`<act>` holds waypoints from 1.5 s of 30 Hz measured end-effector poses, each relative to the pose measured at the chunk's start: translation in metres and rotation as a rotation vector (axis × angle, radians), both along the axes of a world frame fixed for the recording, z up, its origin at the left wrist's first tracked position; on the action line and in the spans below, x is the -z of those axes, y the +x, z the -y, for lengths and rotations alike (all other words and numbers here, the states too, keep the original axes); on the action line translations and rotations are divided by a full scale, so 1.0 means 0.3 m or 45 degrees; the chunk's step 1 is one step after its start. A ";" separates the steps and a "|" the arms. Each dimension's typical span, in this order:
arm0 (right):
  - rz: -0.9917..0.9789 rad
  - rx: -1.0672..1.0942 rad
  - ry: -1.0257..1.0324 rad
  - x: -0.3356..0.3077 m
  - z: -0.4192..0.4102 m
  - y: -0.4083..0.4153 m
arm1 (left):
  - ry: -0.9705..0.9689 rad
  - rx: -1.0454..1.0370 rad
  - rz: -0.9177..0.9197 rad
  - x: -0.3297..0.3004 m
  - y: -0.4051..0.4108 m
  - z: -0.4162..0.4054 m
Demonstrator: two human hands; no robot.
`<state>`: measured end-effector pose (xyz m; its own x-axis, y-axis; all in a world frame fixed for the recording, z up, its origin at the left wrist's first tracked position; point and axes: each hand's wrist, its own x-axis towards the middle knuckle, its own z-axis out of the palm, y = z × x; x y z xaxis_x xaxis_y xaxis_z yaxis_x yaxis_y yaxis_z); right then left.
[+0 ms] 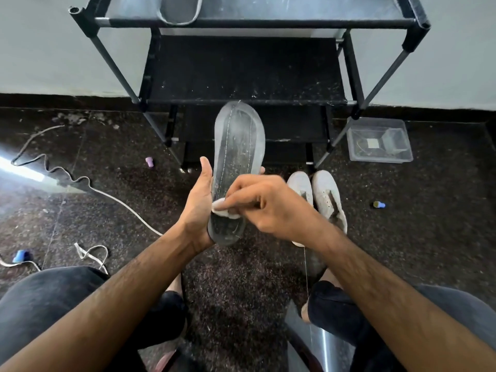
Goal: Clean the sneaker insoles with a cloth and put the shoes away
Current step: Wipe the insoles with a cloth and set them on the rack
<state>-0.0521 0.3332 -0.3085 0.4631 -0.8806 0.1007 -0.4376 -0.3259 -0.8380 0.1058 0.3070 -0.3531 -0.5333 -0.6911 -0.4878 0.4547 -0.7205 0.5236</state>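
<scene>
The insole (237, 157) points toe-up toward the rack (247, 71). The left hand (197, 208) grips its heel end; the right hand (264, 205) pinches a cloth (222, 208) against it with curled fingers.

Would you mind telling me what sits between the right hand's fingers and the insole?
In the head view, a small white cloth lies between the right hand and the grey insole.

Left hand (197, 210) cupped, thumb up — right hand (264, 204) fingers curled, pinching.

Insole (237, 157) before the shoe rack (247, 71), two sneakers (316, 200) on floor right of it, tub (379, 139) further right
</scene>
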 end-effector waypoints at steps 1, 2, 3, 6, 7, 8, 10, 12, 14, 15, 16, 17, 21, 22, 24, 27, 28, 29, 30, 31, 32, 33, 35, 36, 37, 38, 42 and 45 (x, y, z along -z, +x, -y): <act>0.009 0.102 -0.042 -0.002 0.004 -0.011 | 0.003 0.001 -0.015 -0.004 -0.010 -0.005; 0.004 0.242 -0.114 -0.002 0.009 -0.018 | 0.005 0.009 -0.006 -0.004 -0.017 -0.011; -0.010 0.388 -0.198 -0.002 0.012 -0.020 | -0.002 0.024 0.007 -0.006 -0.023 -0.017; -0.096 0.549 -0.337 0.000 0.007 0.005 | -0.008 0.020 0.005 -0.013 -0.029 -0.029; -0.135 0.474 -0.325 0.005 -0.002 0.021 | 0.011 -0.013 -0.008 -0.016 -0.028 -0.026; -0.155 0.363 -0.279 0.012 -0.017 0.041 | 0.027 -0.042 -0.006 -0.019 -0.024 -0.020; -0.107 0.151 -0.125 0.024 -0.044 0.074 | 0.026 -0.039 0.056 -0.006 -0.002 0.001; 0.000 0.039 0.060 0.024 -0.043 0.073 | 0.005 -0.012 0.139 0.007 0.022 0.017; 0.053 -0.040 0.202 0.014 -0.024 0.045 | -0.012 0.011 0.175 0.007 0.028 0.028; 0.060 -0.058 0.224 0.011 -0.013 0.029 | -0.012 0.015 0.181 0.000 0.021 0.027; 0.064 -0.032 0.204 0.011 -0.003 0.015 | -0.002 0.003 0.185 -0.007 0.013 0.027; 0.062 0.050 0.141 0.014 0.004 0.003 | 0.010 -0.015 0.168 -0.015 0.006 0.024; -0.087 0.545 -0.238 0.040 0.018 -0.017 | 0.023 0.004 0.057 -0.056 -0.009 0.001; -0.117 0.574 -0.292 0.041 0.015 -0.011 | 0.020 0.019 0.026 -0.065 -0.010 -0.005; -0.143 0.488 -0.326 0.048 0.001 0.011 | 0.011 0.016 0.005 -0.064 -0.007 -0.003; -0.109 0.197 -0.223 0.061 -0.022 0.046 | 0.099 -0.032 0.008 -0.044 0.008 0.006; -0.077 0.116 -0.145 0.061 -0.021 0.047 | 0.109 -0.056 0.017 -0.038 0.010 0.007; -0.038 0.042 -0.048 0.055 -0.018 0.041 | 0.101 -0.078 0.018 -0.032 0.011 0.008; -0.005 -0.025 0.050 0.047 -0.011 0.030 | 0.089 -0.098 0.026 -0.026 0.010 0.007; 0.024 -0.072 0.127 0.037 -0.005 0.017 | 0.072 -0.110 0.042 -0.029 0.006 0.008; 0.054 -0.069 0.157 0.027 0.000 0.003 | 0.051 -0.119 0.050 -0.034 -0.001 0.009; 0.081 0.005 0.127 0.018 0.007 -0.010 | 0.036 -0.121 0.049 -0.042 -0.008 0.007; 0.087 0.317 -0.072 0.010 0.026 -0.036 | 0.015 -0.147 0.041 -0.049 -0.014 0.001; 0.062 0.484 -0.182 0.008 0.034 -0.046 | -0.005 -0.165 0.054 -0.052 -0.018 -0.003; 0.023 0.598 -0.269 0.010 0.040 -0.051 | -0.033 -0.178 0.068 -0.056 -0.020 -0.008; -0.029 0.632 -0.324 0.014 0.043 -0.051 | -0.066 -0.192 0.070 -0.060 -0.020 -0.012; -0.221 0.270 -0.213 0.057 0.002 0.005 | -0.113 -0.242 0.053 -0.055 0.005 0.008; -0.134 0.010 0.087 0.054 -0.004 0.015 | -0.074 -0.251 0.079 -0.035 0.025 0.020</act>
<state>-0.0476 0.3344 -0.3248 0.4607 -0.8875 -0.0083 -0.5268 -0.2659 -0.8073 0.1133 0.3010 -0.3426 -0.3552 -0.8071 -0.4716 0.5496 -0.5884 0.5931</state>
